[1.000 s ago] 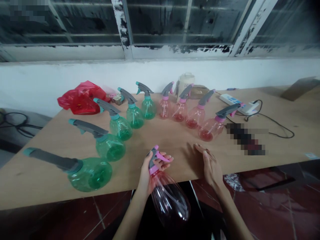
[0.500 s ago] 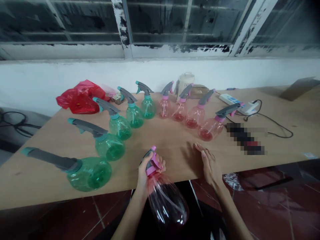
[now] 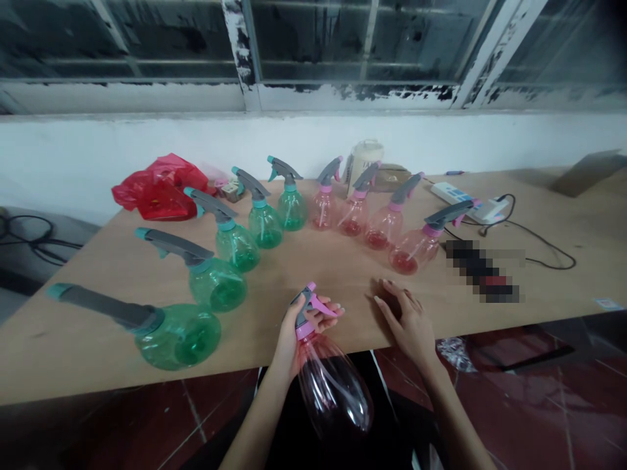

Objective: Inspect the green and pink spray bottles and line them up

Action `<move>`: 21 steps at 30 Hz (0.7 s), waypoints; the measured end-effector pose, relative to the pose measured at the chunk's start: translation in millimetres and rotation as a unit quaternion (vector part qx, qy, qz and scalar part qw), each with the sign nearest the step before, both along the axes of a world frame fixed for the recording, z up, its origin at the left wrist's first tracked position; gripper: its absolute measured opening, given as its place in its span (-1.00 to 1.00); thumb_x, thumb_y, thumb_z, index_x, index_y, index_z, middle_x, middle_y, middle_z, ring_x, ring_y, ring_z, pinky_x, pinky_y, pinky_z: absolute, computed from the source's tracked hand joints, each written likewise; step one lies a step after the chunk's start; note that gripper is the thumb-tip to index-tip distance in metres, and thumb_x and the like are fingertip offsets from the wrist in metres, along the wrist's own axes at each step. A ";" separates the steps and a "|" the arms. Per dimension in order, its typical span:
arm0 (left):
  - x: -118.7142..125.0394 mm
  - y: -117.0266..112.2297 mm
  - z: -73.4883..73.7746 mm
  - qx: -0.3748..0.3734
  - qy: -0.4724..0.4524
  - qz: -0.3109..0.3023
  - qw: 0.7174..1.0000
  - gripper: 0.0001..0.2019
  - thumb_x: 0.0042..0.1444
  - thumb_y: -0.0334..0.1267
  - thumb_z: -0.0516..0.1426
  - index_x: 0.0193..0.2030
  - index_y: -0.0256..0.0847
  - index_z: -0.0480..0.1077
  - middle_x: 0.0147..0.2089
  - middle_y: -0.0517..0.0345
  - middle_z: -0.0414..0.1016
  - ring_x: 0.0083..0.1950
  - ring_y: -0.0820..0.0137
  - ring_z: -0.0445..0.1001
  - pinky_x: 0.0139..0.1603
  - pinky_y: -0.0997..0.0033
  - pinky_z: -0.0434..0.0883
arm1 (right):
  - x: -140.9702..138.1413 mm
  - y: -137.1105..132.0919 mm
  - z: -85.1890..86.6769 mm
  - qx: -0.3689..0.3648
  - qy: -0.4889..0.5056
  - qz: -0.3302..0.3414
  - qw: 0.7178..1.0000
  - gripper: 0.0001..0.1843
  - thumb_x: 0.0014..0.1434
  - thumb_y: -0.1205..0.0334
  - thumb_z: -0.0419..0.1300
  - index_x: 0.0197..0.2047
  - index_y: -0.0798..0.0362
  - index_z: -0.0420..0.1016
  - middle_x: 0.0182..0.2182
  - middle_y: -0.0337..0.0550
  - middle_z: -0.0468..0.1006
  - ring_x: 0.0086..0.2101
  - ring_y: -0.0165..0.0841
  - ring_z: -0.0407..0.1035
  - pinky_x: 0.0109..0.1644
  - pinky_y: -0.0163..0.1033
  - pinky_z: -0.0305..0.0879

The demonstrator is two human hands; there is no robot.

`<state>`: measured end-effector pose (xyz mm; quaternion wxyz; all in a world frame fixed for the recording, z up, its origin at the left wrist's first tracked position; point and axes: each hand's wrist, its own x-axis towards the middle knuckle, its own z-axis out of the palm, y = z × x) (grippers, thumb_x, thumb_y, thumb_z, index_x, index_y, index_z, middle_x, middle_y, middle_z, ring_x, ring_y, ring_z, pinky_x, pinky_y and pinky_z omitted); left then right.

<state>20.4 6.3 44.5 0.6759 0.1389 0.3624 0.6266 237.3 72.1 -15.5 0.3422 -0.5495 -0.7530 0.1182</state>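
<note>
My left hand point(image 3: 290, 333) holds a clear pink spray bottle point(image 3: 333, 385) by its grey and pink trigger head, at the table's near edge. Its body tilts down toward my lap, and its pink trigger stands out in front of my fingers. My right hand point(image 3: 410, 323) rests at the table's front, thumb and fingers apart, with nothing in it. Beyond it stands the nearest of several pink spray bottles point(image 3: 414, 251) that curve back to the middle. Several green spray bottles point(image 3: 179, 336) form the left side of the arc.
A red plastic bag point(image 3: 164, 186) lies at the back left. Behind the pink bottles is a white canister point(image 3: 366, 156). On the right are a power strip point(image 3: 450, 194) with a black cable and a blurred dark object point(image 3: 477, 267). A cardboard piece point(image 3: 585, 171) sits at the far right.
The held bottle has shifted slightly right and up, and my left fingers have straightened off its trigger. My right hand has turned palm down, its thumb spreading from the fingers.
</note>
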 end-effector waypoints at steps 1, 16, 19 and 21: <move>-0.6 -0.1 -0.5 0.001 -0.003 0.000 1.000 -0.63 0.05 -0.01 0.18 -0.29 -0.36 0.50 -0.35 -0.11 0.58 -0.05 0.03 0.55 -0.02 0.18 0.41 | -0.1 0.0 0.1 0.004 -0.001 -0.001 1.000 -0.45 0.24 -0.13 0.02 0.16 0.03 0.34 0.09 -0.05 0.47 0.09 -0.13 0.30 0.21 0.07 0.17; -2.2 -2.9 -1.3 0.073 -0.022 -0.014 0.997 -0.73 0.11 -0.19 0.14 -0.55 -0.27 0.34 -0.61 0.23 0.30 -0.59 0.54 0.32 -0.53 0.53 0.24 | -0.4 -1.6 5.6 -0.020 0.020 0.014 1.000 -0.47 0.35 -0.04 -0.20 0.17 0.04 0.33 0.12 -0.04 0.44 0.14 -0.21 0.27 0.28 0.07 0.07; -1.9 -4.5 -5.6 0.064 0.008 -0.067 0.996 -0.69 0.11 -0.07 0.14 -0.47 -0.29 0.42 -0.58 0.12 0.40 -0.48 0.38 0.47 -0.47 0.46 0.31 | 0.8 0.1 1.6 -0.024 0.010 0.006 1.000 -0.46 0.33 -0.08 -0.16 0.17 0.05 0.33 0.12 -0.02 0.43 0.14 -0.16 0.26 0.25 0.09 0.10; -0.9 -5.0 -6.2 0.045 0.019 -0.099 0.994 -0.66 0.07 0.00 0.17 -0.39 -0.30 0.47 -0.49 0.00 0.50 -0.33 0.22 0.55 -0.37 0.38 0.37 | 1.6 0.8 -0.3 -0.025 0.009 0.004 1.000 -0.45 0.31 -0.10 -0.14 0.17 0.03 0.33 0.11 -0.01 0.44 0.13 -0.15 0.27 0.23 0.10 0.13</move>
